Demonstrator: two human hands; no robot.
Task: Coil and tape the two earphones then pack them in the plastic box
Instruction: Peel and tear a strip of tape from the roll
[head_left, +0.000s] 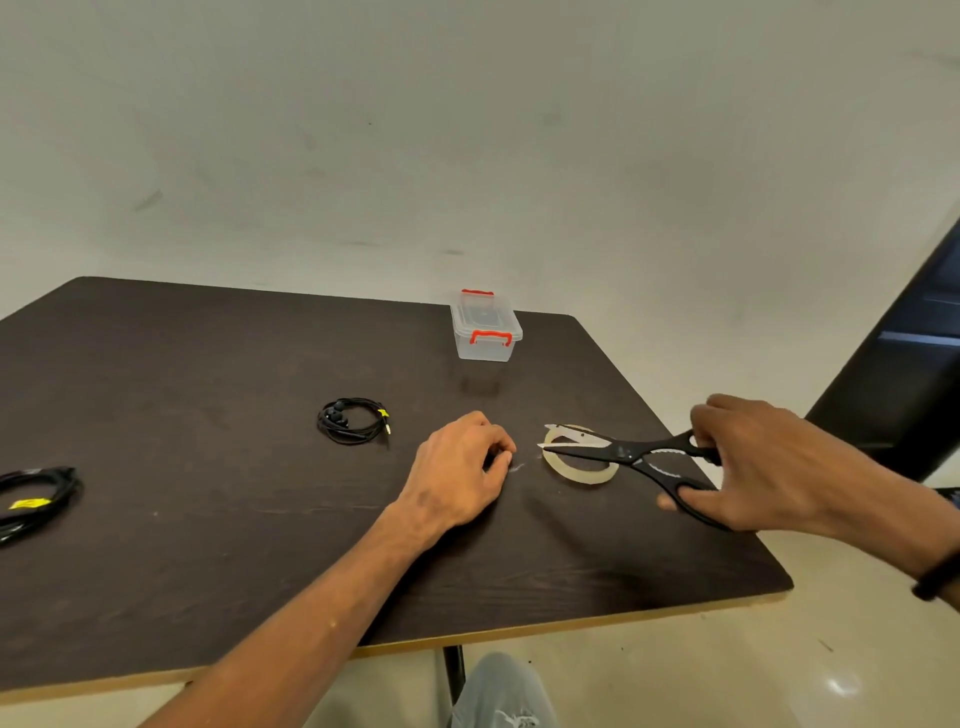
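Tape (581, 462), thin and clingy, needs edge-pinching: left hand (462, 473) pinches its strand, right hand (753, 462) grips opened scissors (623, 452).

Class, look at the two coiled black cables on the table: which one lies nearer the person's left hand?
The small coiled earphone at mid-table, just left of the left hand. The other black cable bundle, with the yellow tag, lies far off at the table's left edge.

The light is soft and even, not very bright. The dark worktop (208, 519) has a pale shine near its middle. Small soft shadows lie on it under both arms. Its edges look bent. A bright spot glows on the floor (844, 685) below it.
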